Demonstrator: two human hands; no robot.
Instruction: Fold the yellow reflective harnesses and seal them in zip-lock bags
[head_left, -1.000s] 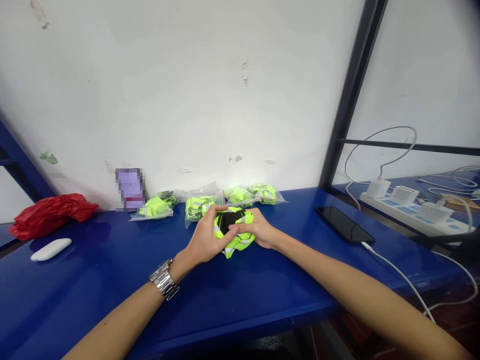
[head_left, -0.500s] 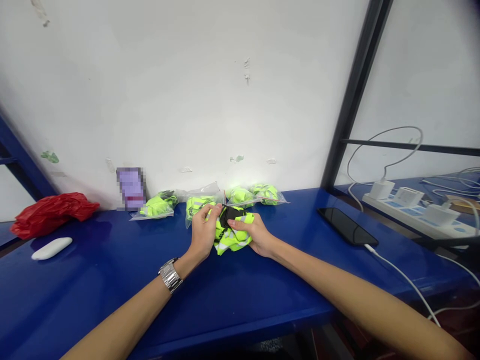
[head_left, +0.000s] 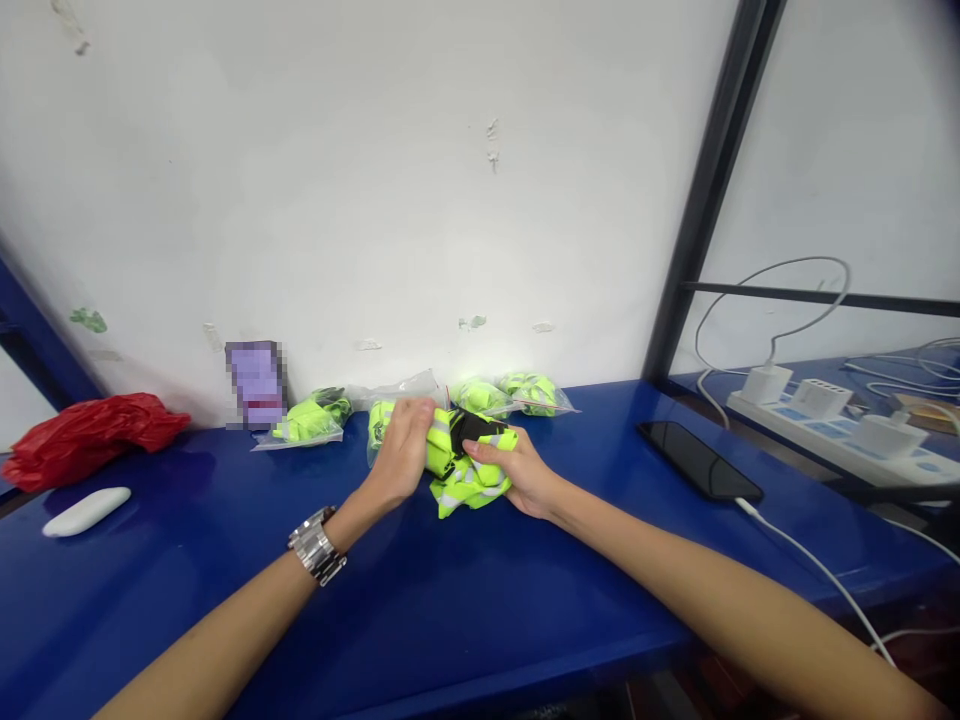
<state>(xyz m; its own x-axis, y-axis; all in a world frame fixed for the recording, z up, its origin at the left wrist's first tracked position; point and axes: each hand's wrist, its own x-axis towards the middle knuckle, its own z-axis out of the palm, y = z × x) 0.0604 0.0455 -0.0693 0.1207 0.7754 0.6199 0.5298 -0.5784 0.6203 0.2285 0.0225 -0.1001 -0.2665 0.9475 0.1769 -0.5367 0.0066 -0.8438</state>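
Observation:
A crumpled neon yellow-green fabric item (head_left: 474, 484) with pale reflective stripes and black parts is held above the blue table (head_left: 450, 610). My left hand (head_left: 405, 452), with a silver watch at the wrist, is closed on its left side; the fingertips are partly hidden. On its right side my right hand (head_left: 525, 470) grips it, thumb over the black part. Just behind my left hand, a clear bag with similar yellow fabric (head_left: 379, 420) lies partly covered.
Along the wall lie bagged yellow items (head_left: 311, 418), (head_left: 534, 393). At left are a red plastic bag (head_left: 90, 435), a white oval case (head_left: 86, 511) and a blurred purple-screened device (head_left: 257, 385). At right are a black phone (head_left: 697, 458) with cable and a power strip (head_left: 840, 425).
My left hand has shifted slightly left and turned, its fingers now over the fabric's upper left. More yellow fabric shows between the hands. The view has moved slightly.

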